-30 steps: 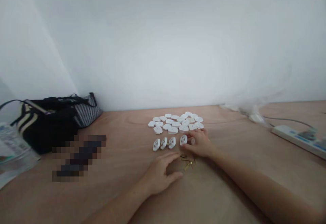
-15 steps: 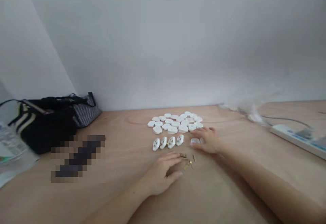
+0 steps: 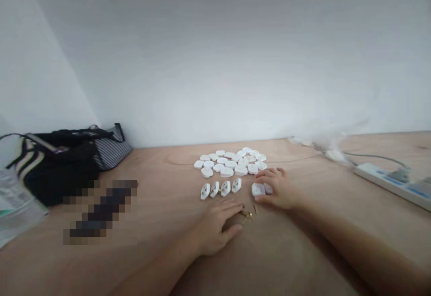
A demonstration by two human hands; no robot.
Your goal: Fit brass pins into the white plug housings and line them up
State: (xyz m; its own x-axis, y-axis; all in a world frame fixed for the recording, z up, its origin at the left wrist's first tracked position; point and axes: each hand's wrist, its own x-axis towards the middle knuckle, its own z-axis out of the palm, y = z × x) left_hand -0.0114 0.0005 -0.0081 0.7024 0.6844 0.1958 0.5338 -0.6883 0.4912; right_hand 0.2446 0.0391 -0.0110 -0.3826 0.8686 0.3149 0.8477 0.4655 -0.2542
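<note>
Compared with the earlier pictures, the right hand (image 3: 279,191) is now further to the right, away from the row of plug bodies (image 3: 220,189), and it lies over a white plastic plug body (image 3: 257,190). The left hand (image 3: 215,229) has moved forward, just beside the small brass pins (image 3: 250,215).

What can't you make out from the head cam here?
Head view:
Dark pixelated object: mosaic hides what it is.
Small brass pins: too small to count, partly behind the left hand.
White plastic plug casing: partly covered by the right hand.
White power strip: cut off by the right edge.
</note>
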